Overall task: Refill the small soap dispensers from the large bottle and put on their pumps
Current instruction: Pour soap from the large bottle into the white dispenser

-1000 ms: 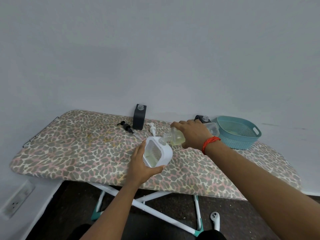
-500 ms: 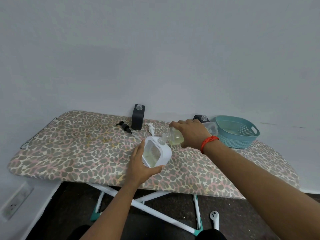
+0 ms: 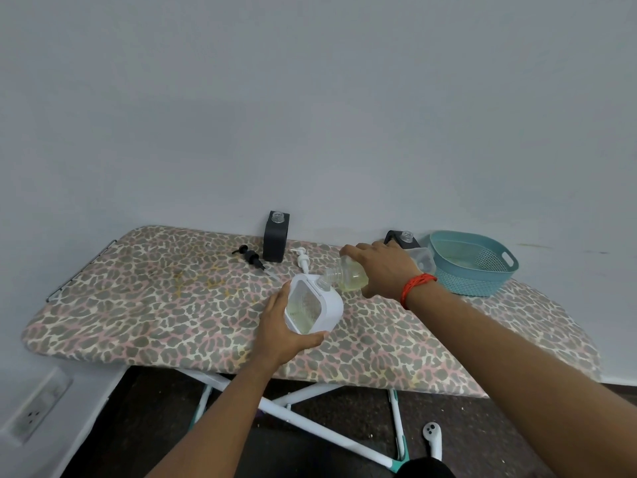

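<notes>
My left hand [image 3: 281,329] grips a white square soap dispenser [image 3: 315,307], tilted, with pale yellow liquid showing in its clear window. My right hand [image 3: 382,269] holds the large clear bottle [image 3: 346,276] of yellowish soap on its side, its mouth against the dispenser's neck. A black dispenser [image 3: 275,236] stands open-necked by the wall. A second black dispenser [image 3: 401,238] lies partly hidden behind my right hand. A black pump [image 3: 250,257] and a white pump [image 3: 302,258] lie loose on the board.
All of this sits on a leopard-print ironing board [image 3: 155,298] against a grey wall. A teal plastic basket [image 3: 472,262] stands at the right end. On the floor below lies a white controller [image 3: 432,439]; a wall socket [image 3: 34,408] is at lower left.
Both hands keep their grips and the pour position holds. The view has shifted slightly; more liquid seems to be in the dispenser's window.
</notes>
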